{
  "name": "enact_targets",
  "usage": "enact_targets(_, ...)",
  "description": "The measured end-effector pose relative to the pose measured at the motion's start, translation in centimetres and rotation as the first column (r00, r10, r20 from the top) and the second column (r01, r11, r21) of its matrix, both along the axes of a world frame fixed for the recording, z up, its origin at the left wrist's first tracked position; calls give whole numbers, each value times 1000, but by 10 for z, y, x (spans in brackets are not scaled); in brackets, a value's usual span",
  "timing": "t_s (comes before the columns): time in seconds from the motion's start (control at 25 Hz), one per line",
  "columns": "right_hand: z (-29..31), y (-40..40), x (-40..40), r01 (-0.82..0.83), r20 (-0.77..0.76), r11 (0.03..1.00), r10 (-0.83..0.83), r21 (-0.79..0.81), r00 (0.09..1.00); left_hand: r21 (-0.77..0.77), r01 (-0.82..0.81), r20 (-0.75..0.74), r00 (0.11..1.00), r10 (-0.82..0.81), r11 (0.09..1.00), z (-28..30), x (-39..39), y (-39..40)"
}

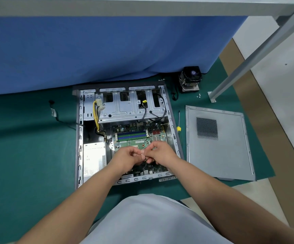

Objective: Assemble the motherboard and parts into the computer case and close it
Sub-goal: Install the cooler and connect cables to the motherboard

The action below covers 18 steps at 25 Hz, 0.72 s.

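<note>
The open computer case (80, 138) lies flat on the green mat. A green motherboard (135, 138) sits inside it, with blue and green memory slots near its top. Both hands hover over the board's lower half. My left hand (126, 156) and my right hand (160, 152) meet fingertip to fingertip, pinching a small white connector (142, 153) on a thin dark cable that drops towards the board. The power supply (94, 159) fills the case's lower left. The grey side panel (218, 143) lies flat to the right of the case. A CPU cooler with fan (190, 79) stands beyond the case's far right corner.
A yellow-handled screwdriver (178, 124) lies between case and side panel. Small screws (198, 95) rest near a metal table leg (213, 97). A blue cloth (107, 50) hangs behind the case. A loose black cable (58, 118) trails left of the case.
</note>
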State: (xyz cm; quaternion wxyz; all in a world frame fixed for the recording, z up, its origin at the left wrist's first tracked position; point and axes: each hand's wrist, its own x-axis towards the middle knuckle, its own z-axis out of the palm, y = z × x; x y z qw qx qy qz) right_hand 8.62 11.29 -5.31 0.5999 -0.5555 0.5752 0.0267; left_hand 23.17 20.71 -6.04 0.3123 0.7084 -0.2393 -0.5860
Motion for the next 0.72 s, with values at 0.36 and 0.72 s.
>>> enact_targets(0.36,-4,2,-9,-229,89,969,236,-89,968,101,-197,-195,957,213,975,-8,6,-2)
enact_targets(0.72,-7,1,-12,-366,5,859,393,-359,919,121,-144,-144,976,161,982,-9,3,-1)
